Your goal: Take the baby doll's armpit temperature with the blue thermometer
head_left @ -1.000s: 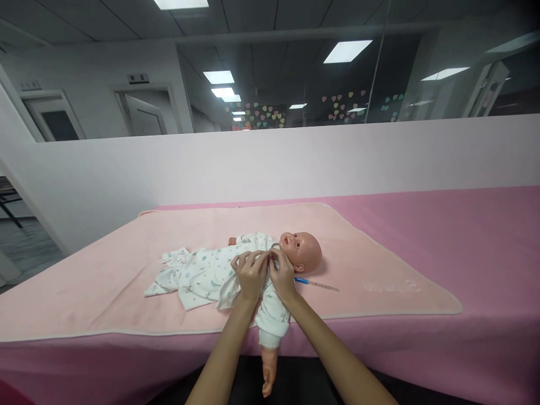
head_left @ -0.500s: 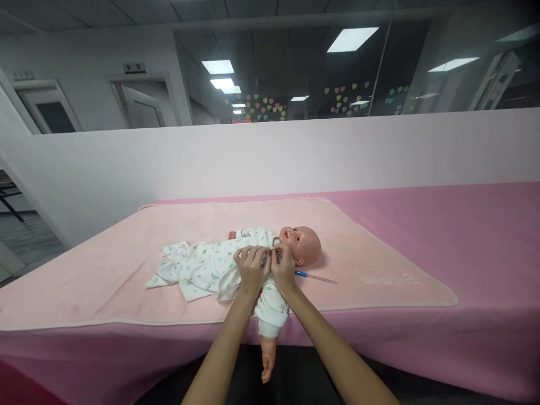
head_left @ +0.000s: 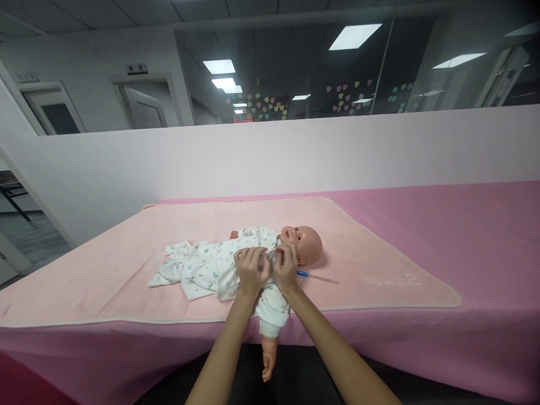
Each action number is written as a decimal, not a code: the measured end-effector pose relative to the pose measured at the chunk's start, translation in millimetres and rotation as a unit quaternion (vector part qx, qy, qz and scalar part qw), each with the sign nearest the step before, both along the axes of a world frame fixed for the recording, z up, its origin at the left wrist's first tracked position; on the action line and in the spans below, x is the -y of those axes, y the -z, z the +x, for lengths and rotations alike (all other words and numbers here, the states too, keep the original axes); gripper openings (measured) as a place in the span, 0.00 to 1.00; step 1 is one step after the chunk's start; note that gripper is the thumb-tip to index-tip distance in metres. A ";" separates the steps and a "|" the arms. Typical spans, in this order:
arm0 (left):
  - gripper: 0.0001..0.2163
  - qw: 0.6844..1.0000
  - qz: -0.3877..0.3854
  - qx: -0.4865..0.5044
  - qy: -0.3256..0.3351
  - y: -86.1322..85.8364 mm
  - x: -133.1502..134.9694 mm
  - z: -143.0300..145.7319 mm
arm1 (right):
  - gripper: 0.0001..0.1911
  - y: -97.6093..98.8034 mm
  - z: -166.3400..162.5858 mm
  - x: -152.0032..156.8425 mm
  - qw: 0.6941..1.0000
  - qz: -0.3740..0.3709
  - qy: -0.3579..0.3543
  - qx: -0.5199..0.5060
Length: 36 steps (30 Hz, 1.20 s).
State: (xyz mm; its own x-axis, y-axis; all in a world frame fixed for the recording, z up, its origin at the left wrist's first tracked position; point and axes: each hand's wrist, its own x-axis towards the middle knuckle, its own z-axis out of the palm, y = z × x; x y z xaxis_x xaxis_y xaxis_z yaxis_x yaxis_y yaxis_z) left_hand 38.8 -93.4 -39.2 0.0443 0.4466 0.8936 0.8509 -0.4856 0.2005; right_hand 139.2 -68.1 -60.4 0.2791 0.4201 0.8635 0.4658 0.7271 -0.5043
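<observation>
Doll (head_left: 311,244): we see it lying on the blanket (head_left: 105,270), head to our right, dressed in a printed garment (head_left: 202,261).
Left hand (head_left: 252,269): our fingers curl narrowly over the chest cloth; we cannot tell whether they grip it. If they only rest there, the cloth may slide when the other side is pulled.
Right hand (head_left: 286,269): our thumb and forefinger come together at the neckline (head_left: 276,239), pinching what looks like its edge, just beside the doll's chin. A hard tug here could drag the neckline against the chin or roll the head.
Loose panel (head_left: 228,284): this near part of the front lies rumpled below our left wrist. We could trap it under that wrist, and the front would then sit crooked.
Near arm (head_left: 269,351): it sticks out over the table edge towards us, between our forearms. We judge that a nudge from either forearm could swing it and twist the doll towards the edge.
Blue-ended stick (head_left: 318,277): it lies on the blanket just beyond our right hand, near the doll's head. If that hand sweeps sideways, or the head turns, the stick could roll off or get pressed underneath.
</observation>
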 end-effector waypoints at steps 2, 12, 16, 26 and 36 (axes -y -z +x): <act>0.07 0.999 -0.005 0.029 -0.013 0.6 2.2 -5.3 | 0.10 1.0 0.3 -0.6 1.000 0.004 0.005 0.000; 0.04 0.995 -0.046 0.041 -0.076 0.7 2.5 -7.1 | 0.13 -6.9 -2.8 11.9 0.988 0.035 -0.008 0.151; 0.03 0.994 -0.053 0.062 -0.070 1.3 2.4 -6.5 | 0.15 -10.5 -2.8 15.0 0.976 0.030 -0.058 0.208; 0.04 0.991 -0.075 0.103 -0.030 1.1 1.5 -8.9 | 0.09 -7.9 -3.0 10.8 0.971 -0.027 -0.063 0.227; 0.04 0.993 -0.088 0.061 -0.038 0.0 5.8 -9.3 | 0.09 -3.9 -4.3 7.4 0.976 -0.015 -0.027 0.214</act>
State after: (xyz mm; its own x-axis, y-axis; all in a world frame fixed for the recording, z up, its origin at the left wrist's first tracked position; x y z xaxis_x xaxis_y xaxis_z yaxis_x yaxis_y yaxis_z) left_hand 29.5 -99.2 -39.2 -0.0993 0.5950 0.7975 0.8477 -0.3691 0.3809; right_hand 134.9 -75.5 -56.5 -0.1276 0.4504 0.8836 0.5997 0.7447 -0.2930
